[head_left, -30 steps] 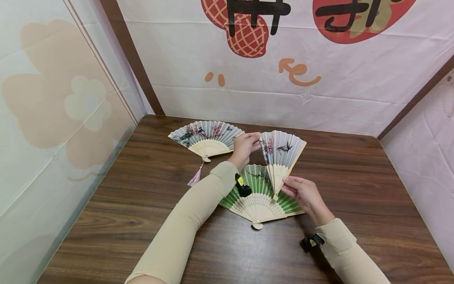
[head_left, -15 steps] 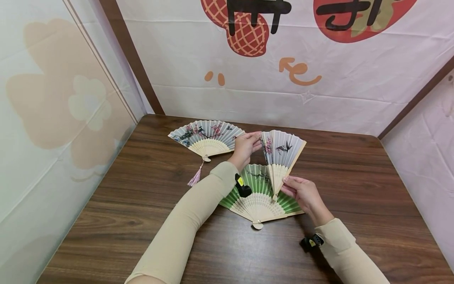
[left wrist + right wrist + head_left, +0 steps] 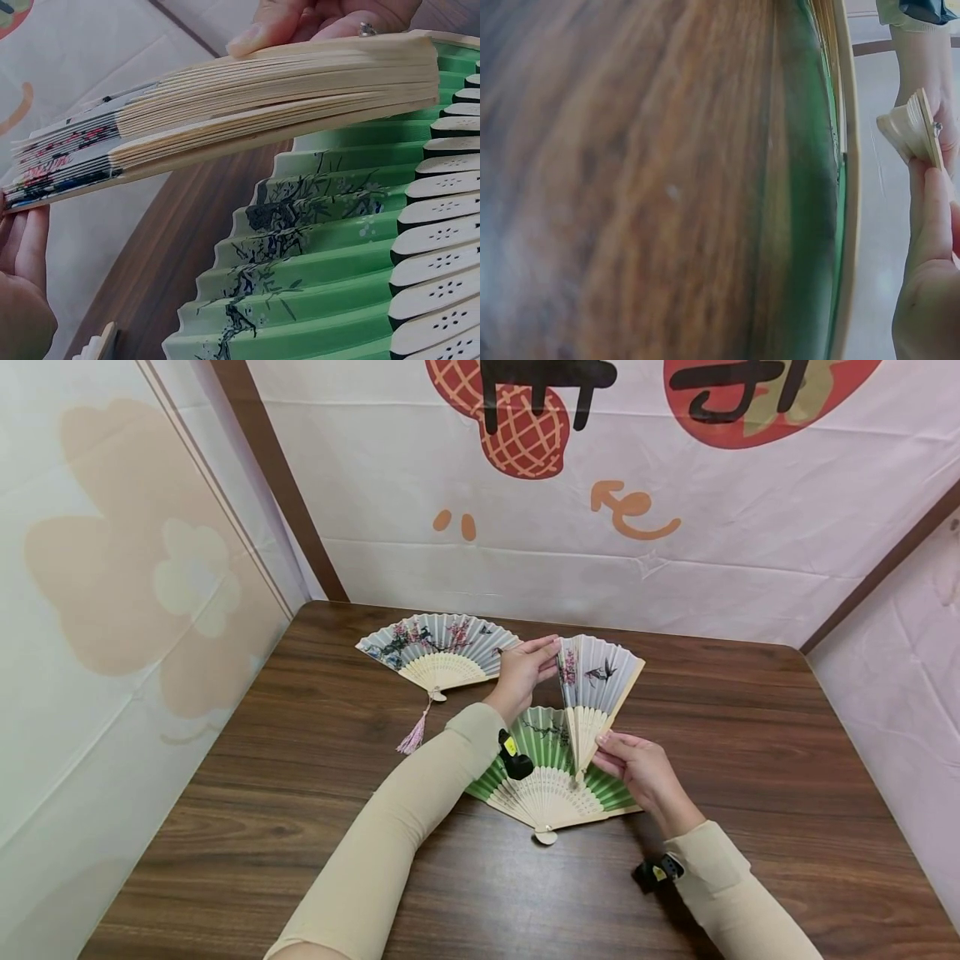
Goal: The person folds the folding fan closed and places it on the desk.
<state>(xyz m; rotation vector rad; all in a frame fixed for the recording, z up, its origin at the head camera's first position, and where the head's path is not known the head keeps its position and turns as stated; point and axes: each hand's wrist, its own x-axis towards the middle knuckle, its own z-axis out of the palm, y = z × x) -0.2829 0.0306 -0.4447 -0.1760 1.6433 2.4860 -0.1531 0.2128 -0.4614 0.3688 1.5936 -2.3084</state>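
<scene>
- Nearest is the right hand [image 3: 651, 775], its thumb and fingers pinching the ribs of the part-folded fan [image 3: 600, 677] close to its pivot end.
- Just left of the right hand, the green fan [image 3: 551, 789] lies spread on the table [image 3: 750, 777]; its right end passes behind that hand. The part-folded fan overlaps it from above; whether the two touch, I cannot tell.
- The part-folded fan stands tilted between the hands, reaching up and away from the right hand. Its pleats are stacked tight on the side toward the left hand [image 3: 520, 672] and spread on the other.
- Beyond and left of the right hand, the left hand grasps the fan's outer left edge between thumb and fingers.
- The step in hand appears to be working the pleats; opening or closing, a single moment cannot settle. The next move likely calls for a steady pivot grip while the left hand guides the edge evenly, lest pleats bunch.
- Left of the left hand, and partly behind it, lies the spread tasselled fan [image 3: 442, 652], leaving little room that way; its pink tassel [image 3: 412, 737] trails toward the person.
- Right of the right hand, bare wood runs to the table's side edge, the roomiest way to move.
- Past both hands, the table's far edge meets the printed backdrop [image 3: 390, 568], limiting outward reach.
</scene>
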